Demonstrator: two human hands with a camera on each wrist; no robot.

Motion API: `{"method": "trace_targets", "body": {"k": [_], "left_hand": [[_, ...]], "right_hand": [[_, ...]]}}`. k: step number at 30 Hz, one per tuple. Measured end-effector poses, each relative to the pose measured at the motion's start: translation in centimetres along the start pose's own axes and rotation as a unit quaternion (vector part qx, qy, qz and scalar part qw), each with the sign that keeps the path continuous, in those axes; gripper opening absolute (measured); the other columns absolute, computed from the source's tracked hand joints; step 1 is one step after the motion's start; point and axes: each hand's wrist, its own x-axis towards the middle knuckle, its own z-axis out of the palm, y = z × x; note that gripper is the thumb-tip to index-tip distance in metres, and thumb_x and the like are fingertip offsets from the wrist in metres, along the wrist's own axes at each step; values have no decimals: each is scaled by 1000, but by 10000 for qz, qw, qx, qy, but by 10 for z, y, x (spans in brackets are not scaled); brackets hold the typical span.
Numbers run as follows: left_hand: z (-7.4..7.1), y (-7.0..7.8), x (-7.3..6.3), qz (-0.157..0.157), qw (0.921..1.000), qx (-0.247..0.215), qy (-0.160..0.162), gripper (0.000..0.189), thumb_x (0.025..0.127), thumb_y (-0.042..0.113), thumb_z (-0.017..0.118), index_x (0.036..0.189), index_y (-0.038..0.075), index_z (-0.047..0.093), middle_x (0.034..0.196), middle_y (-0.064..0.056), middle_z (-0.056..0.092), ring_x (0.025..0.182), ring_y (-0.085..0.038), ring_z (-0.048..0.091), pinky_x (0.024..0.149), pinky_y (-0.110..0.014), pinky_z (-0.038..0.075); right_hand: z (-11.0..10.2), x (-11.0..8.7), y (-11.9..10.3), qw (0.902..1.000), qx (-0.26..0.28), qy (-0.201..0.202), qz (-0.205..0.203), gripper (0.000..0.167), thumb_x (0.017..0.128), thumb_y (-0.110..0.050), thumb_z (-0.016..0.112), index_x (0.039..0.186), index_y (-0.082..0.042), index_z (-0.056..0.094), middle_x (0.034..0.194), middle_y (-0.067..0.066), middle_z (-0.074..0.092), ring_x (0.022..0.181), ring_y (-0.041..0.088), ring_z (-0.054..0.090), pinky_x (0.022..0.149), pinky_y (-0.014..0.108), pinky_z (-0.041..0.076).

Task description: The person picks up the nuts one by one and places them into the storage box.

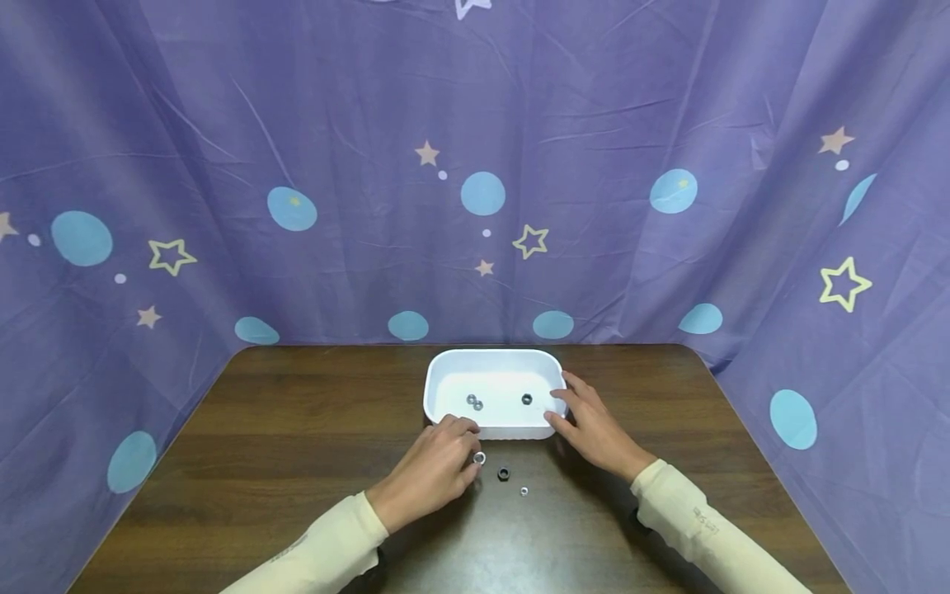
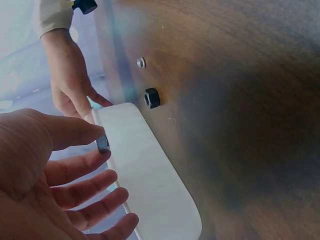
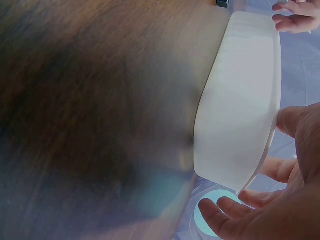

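Between thumb and index finger, my left hand (image 1: 438,462) pinches a silver hex nut (image 1: 479,458), just in front of the white plastic tray (image 1: 512,433). The held nut (image 2: 102,143) shows on edge in the left wrist view, with the other fingers spread. My right hand (image 1: 597,429) holds the tray's right end, thumb at the near rim and fingers round the corner. Inside the tray lie two silver nuts (image 1: 478,405) side by side and a black nut (image 1: 527,399). Another black nut (image 1: 504,474) and a small silver nut (image 1: 524,492) lie on the table before it.
The brown wooden table (image 1: 312,412) carries the tray near its back edge. A purple curtain (image 1: 356,247) with stars and blue dots hangs behind and along both sides.
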Motion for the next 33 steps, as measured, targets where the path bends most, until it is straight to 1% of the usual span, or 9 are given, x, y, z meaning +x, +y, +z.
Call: {"method": "trace_targets", "body": {"k": [7,13,21,25,30,33], "left_hand": [[-6,-5,9,67,9993,-4,363,13,85,13,92,92,8,82,114,-11,78,101,-27,71,88,-41,62],[-11,-12,18,79,9986,-43,522,14,86,11,92,94,4,82,119,-14,78,106,-30,72,89,-42,63],[-12,-15,27,133,9985,35,538,13,87,13,90,93,5,82,113,-13,78,103,-29,71,85,-43,63],[-11,-19,31,120,9983,146,545,15,86,14,92,94,6,82,111,-12,78,102,-30,71,86,-43,62],[-7,-24,37,25,9982,167,584,14,86,13,91,94,6,83,112,-12,78,102,-32,70,85,-44,62],[-5,-25,41,-54,9985,131,524,11,87,13,89,94,5,83,113,-13,78,103,-32,71,84,-46,62]], "right_hand": [[1,1,1,10000,-8,22,-13,49,109,-28,71,143,7,66,170,32,37,154,51,41,123,67,38],[1,1,1,10000,-15,51,-24,48,109,-28,71,142,7,66,170,33,37,154,51,41,123,68,37],[1,0,1,10000,32,28,-7,49,108,-28,72,142,6,66,170,31,37,155,50,41,123,67,38],[1,0,1,10000,17,38,-16,49,108,-28,72,142,7,66,170,32,38,154,50,41,122,67,39],[0,1,1,10000,53,44,-11,49,108,-29,72,142,7,67,170,32,38,154,51,42,123,67,38],[1,1,2,10000,38,43,-5,49,108,-30,72,141,7,67,170,32,38,154,51,41,123,67,38]]}}
